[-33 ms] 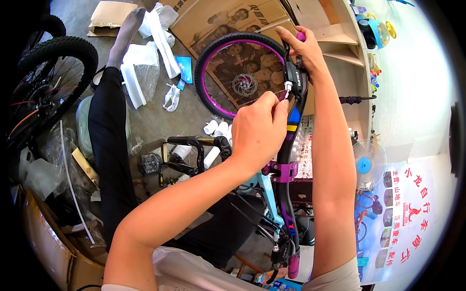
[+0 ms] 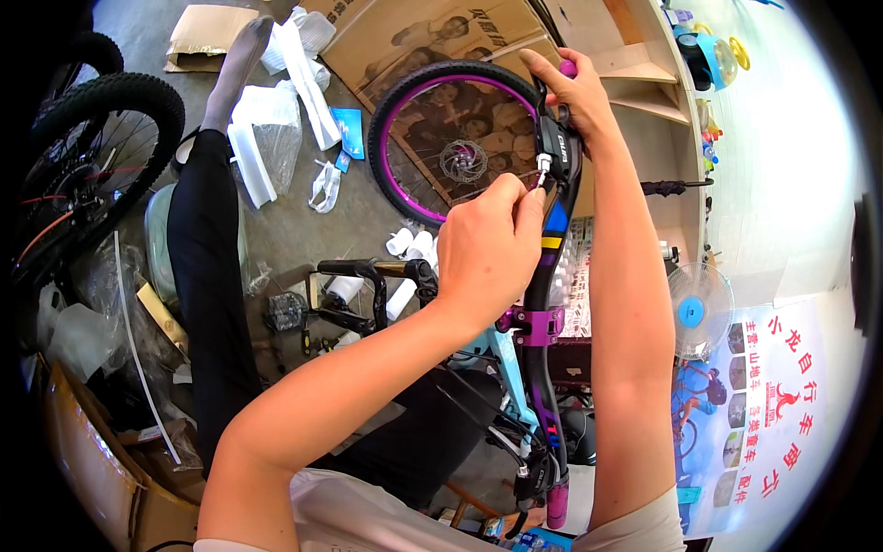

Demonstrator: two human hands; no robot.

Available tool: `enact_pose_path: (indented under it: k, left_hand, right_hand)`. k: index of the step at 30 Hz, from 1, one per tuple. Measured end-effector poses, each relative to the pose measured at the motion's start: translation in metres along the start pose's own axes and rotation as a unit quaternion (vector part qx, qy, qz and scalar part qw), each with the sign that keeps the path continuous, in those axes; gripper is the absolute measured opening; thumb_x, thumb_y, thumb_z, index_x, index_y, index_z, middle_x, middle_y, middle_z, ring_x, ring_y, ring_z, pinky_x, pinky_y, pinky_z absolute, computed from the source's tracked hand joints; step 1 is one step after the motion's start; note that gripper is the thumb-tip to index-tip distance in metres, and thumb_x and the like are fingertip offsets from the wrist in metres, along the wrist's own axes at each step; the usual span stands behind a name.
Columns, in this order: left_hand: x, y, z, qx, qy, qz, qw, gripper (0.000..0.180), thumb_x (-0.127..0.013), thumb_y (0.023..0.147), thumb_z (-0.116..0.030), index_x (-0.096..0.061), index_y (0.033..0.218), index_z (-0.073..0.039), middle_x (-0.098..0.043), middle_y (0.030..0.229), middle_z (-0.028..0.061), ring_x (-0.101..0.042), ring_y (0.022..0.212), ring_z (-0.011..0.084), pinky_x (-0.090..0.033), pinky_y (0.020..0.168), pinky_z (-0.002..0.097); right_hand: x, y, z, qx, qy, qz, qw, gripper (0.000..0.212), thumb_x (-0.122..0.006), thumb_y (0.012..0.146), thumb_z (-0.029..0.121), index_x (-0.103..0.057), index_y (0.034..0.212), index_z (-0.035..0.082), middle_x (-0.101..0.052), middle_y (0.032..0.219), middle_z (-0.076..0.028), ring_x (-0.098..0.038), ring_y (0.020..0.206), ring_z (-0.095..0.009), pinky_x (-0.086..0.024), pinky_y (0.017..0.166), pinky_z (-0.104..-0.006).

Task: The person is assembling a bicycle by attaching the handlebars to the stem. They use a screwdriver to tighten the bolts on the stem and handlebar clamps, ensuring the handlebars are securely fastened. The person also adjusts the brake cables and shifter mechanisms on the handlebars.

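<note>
A black handlebar (image 2: 544, 386) with blue and yellow marks runs up the middle of the head view, held in a purple stem clamp (image 2: 535, 326). My right hand (image 2: 581, 99) is closed round its far end, where a bit of pink grip (image 2: 568, 68) shows, with the thumb by the brake lever (image 2: 541, 90). Thumb and forefinger of my left hand (image 2: 492, 241) pinch the brake cable just below the silver adjuster (image 2: 544, 163) on the black lever body (image 2: 556, 140). My fingers hide most of the cable. At the near end are another brake lever (image 2: 532, 480) and pink grip (image 2: 557, 506).
A purple-rimmed wheel (image 2: 382, 138) stands beyond, before a cardboard box (image 2: 349, 46). The light blue frame (image 2: 511, 373) lies under the handlebar. White packing foam (image 2: 253, 161) litters the floor. Another bicycle's tyre (image 2: 175, 110) is at left; a fan (image 2: 692, 313) and shelf (image 2: 658, 74) are at right.
</note>
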State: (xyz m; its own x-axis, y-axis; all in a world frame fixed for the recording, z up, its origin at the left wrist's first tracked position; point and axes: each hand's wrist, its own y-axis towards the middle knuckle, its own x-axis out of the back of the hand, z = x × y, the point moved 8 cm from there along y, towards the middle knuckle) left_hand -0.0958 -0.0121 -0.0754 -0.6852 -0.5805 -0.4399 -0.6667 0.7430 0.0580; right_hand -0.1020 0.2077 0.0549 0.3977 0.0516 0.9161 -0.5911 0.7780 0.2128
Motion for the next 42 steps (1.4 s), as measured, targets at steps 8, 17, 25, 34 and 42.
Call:
enact_pose_path:
  k: [8, 17, 25, 34, 42]
  left_hand:
    - [-0.001, 0.0, 0.004, 0.009, -0.027, 0.033, 0.999, 0.024, -0.065, 0.1, -0.025, -0.069, 0.092, -0.003, -0.064, 0.067, 0.0124, -0.06, 0.059, 0.0245, -0.046, 0.061, 0.0397]
    - [-0.005, 0.026, 0.014, 0.05, -0.033, 0.114, 0.992, 0.032, -0.066, 0.098, -0.028, -0.072, 0.094, 0.003, -0.068, 0.072, 0.0092, -0.062, 0.069, 0.0145, -0.048, 0.067, 0.0335]
    - [0.031, -0.083, -0.047, -0.181, 0.147, 0.11, 0.966, 0.007, -0.068, 0.095, -0.001, -0.071, 0.1, 0.003, -0.072, 0.084, 0.0154, -0.072, 0.073, 0.026, -0.054, 0.064, 0.0339]
    - [-0.014, -0.052, 0.034, 0.153, 0.305, 0.421, 0.84, 0.031, -0.068, 0.097, -0.023, -0.071, 0.11, 0.005, -0.077, 0.092, 0.013, -0.076, 0.084, 0.0144, -0.056, 0.073, 0.0313]
    - [-0.026, -0.056, -0.023, -0.124, 0.361, 0.309, 0.871, 0.02, -0.067, 0.099, -0.013, -0.069, 0.087, 0.003, -0.074, 0.073, 0.012, -0.073, 0.065, 0.0195, -0.054, 0.06, 0.0333]
  right_hand:
    - [0.008, 0.007, -0.013, 0.047, -0.015, -0.047, 0.998, 0.118, -0.085, 0.064, 0.077, -0.058, 0.138, -0.011, -0.065, 0.132, -0.027, -0.062, 0.124, -0.035, -0.049, 0.105, -0.0426]
    - [0.003, 0.01, -0.009, 0.041, -0.054, -0.067, 0.995, 0.119, -0.075, 0.067, 0.084, -0.058, 0.14, -0.008, -0.063, 0.136, -0.031, -0.061, 0.129, -0.042, -0.049, 0.108, -0.0461]
    - [0.04, -0.002, -0.047, -0.025, -0.132, -0.088, 0.987, 0.121, -0.069, 0.072, 0.087, -0.055, 0.14, -0.013, -0.055, 0.144, -0.037, -0.054, 0.137, -0.044, -0.044, 0.115, -0.0447]
    - [0.018, -0.001, -0.057, -0.056, -0.095, -0.098, 0.989, 0.117, -0.068, 0.066, 0.09, -0.063, 0.131, -0.006, -0.062, 0.13, -0.035, -0.065, 0.123, -0.044, -0.054, 0.103, -0.0497]
    - [0.015, -0.003, -0.059, -0.09, -0.1, -0.107, 0.985, 0.119, -0.067, 0.068, 0.089, -0.056, 0.144, -0.001, -0.055, 0.143, -0.03, -0.063, 0.126, -0.041, -0.054, 0.104, -0.048]
